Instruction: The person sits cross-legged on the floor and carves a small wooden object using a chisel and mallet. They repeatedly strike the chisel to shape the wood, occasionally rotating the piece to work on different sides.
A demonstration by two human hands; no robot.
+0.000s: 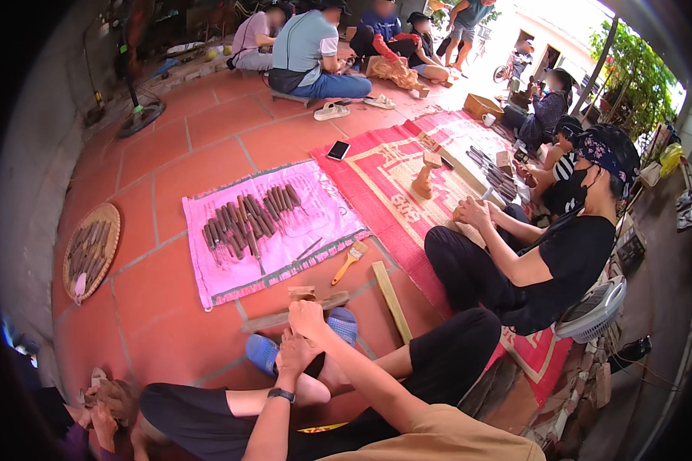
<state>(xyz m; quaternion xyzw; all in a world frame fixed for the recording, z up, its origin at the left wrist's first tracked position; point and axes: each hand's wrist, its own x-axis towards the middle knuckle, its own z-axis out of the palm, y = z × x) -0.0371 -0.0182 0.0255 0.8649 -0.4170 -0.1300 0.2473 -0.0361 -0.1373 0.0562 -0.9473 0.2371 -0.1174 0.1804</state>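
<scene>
My right hand [307,319] is a closed fist around a small brown wooden block [301,293], whose top shows above the knuckles. Just below it, close to the right wrist, my left hand [294,353] has its fingers curled; what they hold, if anything, is hidden. Under both hands lies a rough wooden bar [263,320] on the tiles, in front of my blue slippers [263,353]. Beyond it a pink sheet [204,265] carries several wood-handled carving tools [242,223]. A flat paintbrush [350,261] lies at the sheet's near right corner.
A long wooden strip [392,302] lies to the right. A round basket of tools [92,253] stands left. On the red mat [392,207] are a carved wooden piece [424,178] and a phone [337,150]. A person in black [569,261] sits close at right; others sit farther off.
</scene>
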